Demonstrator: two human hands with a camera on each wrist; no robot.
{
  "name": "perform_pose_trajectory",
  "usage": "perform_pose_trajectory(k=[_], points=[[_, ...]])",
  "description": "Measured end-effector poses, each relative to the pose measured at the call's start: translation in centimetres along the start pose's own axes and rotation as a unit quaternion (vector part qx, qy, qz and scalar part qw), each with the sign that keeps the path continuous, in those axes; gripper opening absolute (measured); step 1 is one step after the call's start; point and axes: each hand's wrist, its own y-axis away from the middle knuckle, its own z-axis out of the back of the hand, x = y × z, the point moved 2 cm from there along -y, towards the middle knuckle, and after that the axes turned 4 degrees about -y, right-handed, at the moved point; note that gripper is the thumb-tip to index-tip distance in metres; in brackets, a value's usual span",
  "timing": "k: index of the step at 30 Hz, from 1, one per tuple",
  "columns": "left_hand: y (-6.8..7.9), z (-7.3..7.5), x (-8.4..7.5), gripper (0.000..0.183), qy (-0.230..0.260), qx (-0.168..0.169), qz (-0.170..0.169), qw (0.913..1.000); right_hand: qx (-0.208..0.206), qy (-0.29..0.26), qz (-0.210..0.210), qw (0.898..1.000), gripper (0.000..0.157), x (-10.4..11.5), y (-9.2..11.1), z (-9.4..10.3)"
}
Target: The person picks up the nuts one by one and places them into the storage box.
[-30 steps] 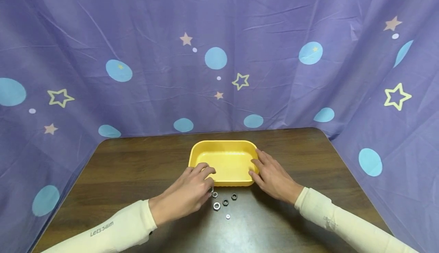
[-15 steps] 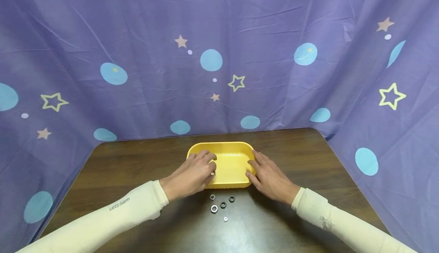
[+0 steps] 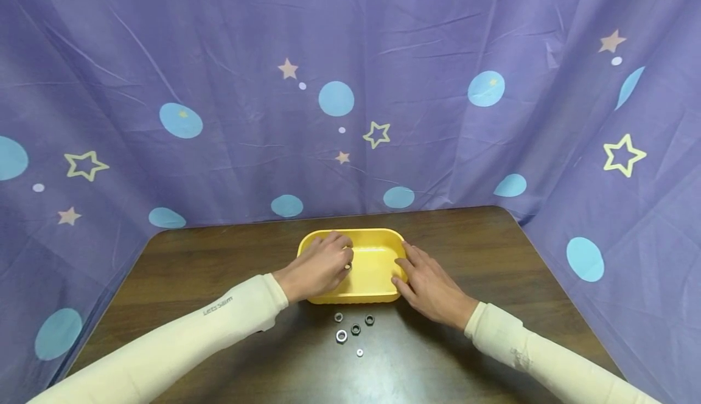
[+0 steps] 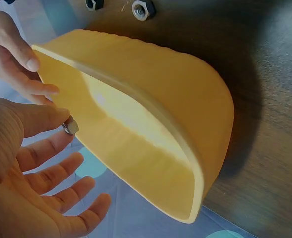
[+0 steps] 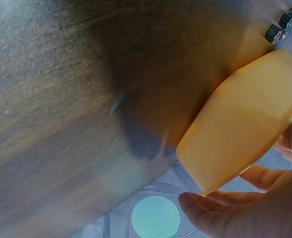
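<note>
My left hand [image 3: 322, 264] is over the left half of a yellow plastic tray [image 3: 353, 299]. Between its thumb and index finger it pinches a small silver nut [image 4: 70, 126]; the other fingers are spread apart in the left wrist view. At the tray's right end, my right hand [image 3: 432, 282] holds the rim, with some fingertips reaching inside and another along the outer edge. Just in front of the tray, several loose metal nuts lie on the table, among them a dark nut [image 3: 369, 319], a larger silver nut [image 3: 342, 336] and a tiny light one [image 3: 359, 352].
The dark wood-grain table [image 3: 208, 264] extends to both sides of the tray. A purple curtain [image 3: 241, 118] with stars and blue dots hangs behind it and along both sides.
My left hand has lifted from the front left of the tray and moved forward and right over its inside, carrying the nut. My right hand stays at the right rim.
</note>
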Motion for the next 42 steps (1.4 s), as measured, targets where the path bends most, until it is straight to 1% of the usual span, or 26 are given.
perform_pose_trajectory(k=[5, 9, 17, 22, 27, 32, 38, 42], points=[[-1.1, -0.7, 0.2, 0.005, 0.007, 0.007, 0.005, 0.9999, -0.006, 0.006, 0.002, 1.000, 0.043, -0.1, 0.1, -0.1], [-2.0, -1.3, 0.2, 0.006, 0.010, 0.015, 0.013, 0.9998, -0.002, 0.007, 0.003, 1.000, 0.043, -0.1, 0.1, -0.1], [-3.6, -2.7, -0.3, 0.009, -0.003, 0.031, 0.013, 0.9994, 0.002, 0.011, -0.004, 1.000, 0.043, -0.3, 0.1, 0.2], [-4.4, -3.5, -0.5, 0.010, -0.008, 0.044, 0.021, 0.9988, -0.004, 0.010, 0.003, 1.000, 0.044, -0.4, -0.1, 0.3], [-5.1, -4.4, -0.7, 0.008, 0.005, 0.064, 0.027, 0.9976, -0.008, 0.006, 0.004, 1.000, 0.044, -0.4, -0.2, 0.2], [-5.6, -5.4, -0.9, 0.011, 0.009, 0.083, 0.029, 0.9961, -0.004, 0.005, 0.002, 1.000, 0.045, -0.3, -0.2, 0.1], [-6.0, -6.4, -1.1, 0.012, 0.005, 0.088, 0.032, 0.9956, -0.004, 0.000, 0.003, 1.000, 0.044, -0.2, -0.1, 0.0], [-6.1, -7.2, -1.3, 0.009, 0.002, 0.088, 0.028, 0.9957, 0.000, -0.009, -0.007, 1.000, 0.044, -0.2, 0.2, -0.2]])
